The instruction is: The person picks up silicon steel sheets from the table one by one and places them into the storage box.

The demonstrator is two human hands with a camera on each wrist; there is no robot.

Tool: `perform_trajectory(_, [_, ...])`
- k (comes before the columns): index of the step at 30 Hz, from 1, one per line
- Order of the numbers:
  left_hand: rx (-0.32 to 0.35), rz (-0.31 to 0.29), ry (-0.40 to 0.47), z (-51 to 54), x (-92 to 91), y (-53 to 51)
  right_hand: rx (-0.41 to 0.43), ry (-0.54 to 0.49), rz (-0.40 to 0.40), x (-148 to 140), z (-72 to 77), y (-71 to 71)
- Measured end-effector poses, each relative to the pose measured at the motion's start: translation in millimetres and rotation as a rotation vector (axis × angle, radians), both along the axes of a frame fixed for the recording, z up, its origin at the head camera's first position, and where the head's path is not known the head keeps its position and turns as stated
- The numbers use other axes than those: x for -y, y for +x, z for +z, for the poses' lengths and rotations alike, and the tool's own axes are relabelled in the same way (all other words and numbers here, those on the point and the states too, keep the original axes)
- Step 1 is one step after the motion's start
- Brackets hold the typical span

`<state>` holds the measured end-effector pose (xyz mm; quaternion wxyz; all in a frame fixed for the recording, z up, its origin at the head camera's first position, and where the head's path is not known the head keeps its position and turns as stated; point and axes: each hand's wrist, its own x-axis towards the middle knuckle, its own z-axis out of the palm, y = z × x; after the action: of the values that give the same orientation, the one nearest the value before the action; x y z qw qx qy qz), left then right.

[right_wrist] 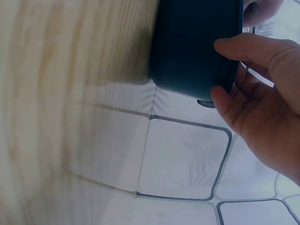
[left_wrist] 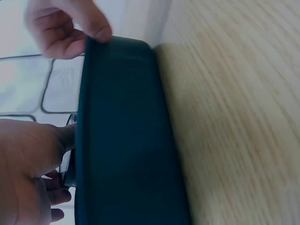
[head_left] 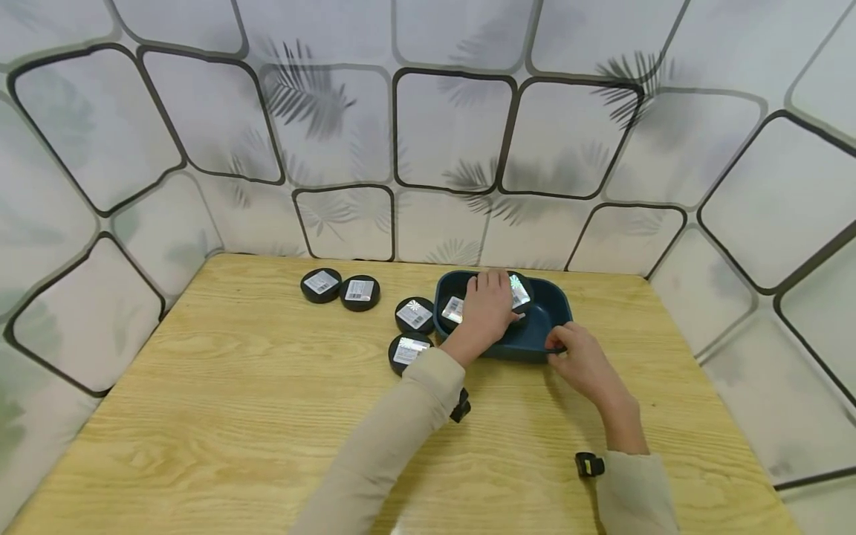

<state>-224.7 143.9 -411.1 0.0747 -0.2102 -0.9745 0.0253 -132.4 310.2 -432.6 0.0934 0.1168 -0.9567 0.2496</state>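
A dark blue basin [head_left: 548, 355] stands on the table, with black round containers bearing silvery labels inside. One labelled container [head_left: 452, 310] lies at the basin's left end. My left hand [head_left: 488, 306] reaches over the near rim and grips another black round container [head_left: 521, 292]; its fingertips are partly hidden. In the left wrist view, that container's edge [left_wrist: 70, 171] shows between thumb and fingers behind the basin wall [left_wrist: 126, 131]. My right hand [head_left: 585, 364] pinches the basin's rim at the near right corner, thumb outside, as the right wrist view shows [right_wrist: 267, 93].
Left of the basin, two black round containers lie close by, one farther back [head_left: 414, 315] and one nearer [head_left: 408, 352], partly behind the left sleeve. Two more, a left one [head_left: 320, 285] and a right one [head_left: 360, 293], lie near the table's back edge. A patterned curtain [head_left: 455, 134] surrounds the wooden table [head_left: 267, 386].
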Motion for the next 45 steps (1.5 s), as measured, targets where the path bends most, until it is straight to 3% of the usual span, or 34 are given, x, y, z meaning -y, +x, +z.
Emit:
perform_trajectory(5, [0.000, -0.044, -0.077, -10.3, -4.2, 1.5, -0.001, -0.005, -0.008, 1.8, -2.2, 0.0])
perform_trajectory(12, [0.033, -0.036, -0.100, -21.3, -2.5, -2.6, -0.001, -0.022, 0.004, 6.3, -4.8, 0.6])
perform_trajectory(25, [0.053, -0.048, -0.101, -20.9, -1.9, -9.9, 0.019, -0.017, 0.004, 5.4, 1.6, 1.4])
perform_trajectory(45, [0.076, -0.078, -0.225, -18.9, -5.9, -13.1, 0.025, -0.017, 0.001, 1.5, 2.9, 2.4])
